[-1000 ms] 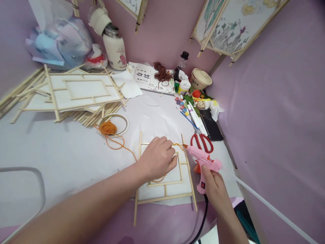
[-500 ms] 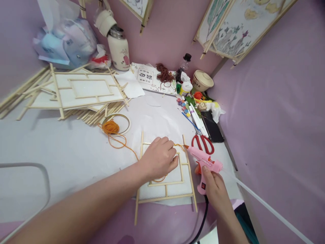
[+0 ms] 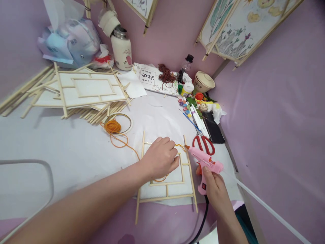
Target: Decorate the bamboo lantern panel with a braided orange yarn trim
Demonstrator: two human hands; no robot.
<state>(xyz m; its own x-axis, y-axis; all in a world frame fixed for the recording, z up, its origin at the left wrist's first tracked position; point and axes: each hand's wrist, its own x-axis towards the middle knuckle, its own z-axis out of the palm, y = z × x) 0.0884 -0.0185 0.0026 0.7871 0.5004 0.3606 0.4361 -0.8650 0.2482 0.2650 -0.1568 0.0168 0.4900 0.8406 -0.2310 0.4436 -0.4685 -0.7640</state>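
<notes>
My right hand (image 3: pixel 214 184) is wrapped round a pink glue gun (image 3: pixel 203 159), a finger at its orange trigger. The gun's nozzle is at the upper right corner of a small wooden stick frame (image 3: pixel 166 191) with a white sheet in it. My left hand (image 3: pixel 162 157) is closed over the frame's upper part, pinching an orange cord (image 3: pixel 180 146) whose end runs along the top stick toward the nozzle. The fingertips are partly hidden. From the ball of orange cord (image 3: pixel 112 126) at the left, a strand leads under my left wrist.
Red-handled scissors (image 3: pixel 208 145), markers (image 3: pixel 199 120) and a black phone (image 3: pixel 214 128) lie right of the frame. Stacked stick frames (image 3: pixel 63 101) fill the back left, near an open flask (image 3: pixel 122 51). A glue stick (image 3: pixel 269 206) trails from the gun; its black cable (image 3: pixel 203 220) hangs down.
The view has shifted slightly, so the background sits a little further right. Both hands, the glue gun and the cord keep nearly the same place on the frame.
</notes>
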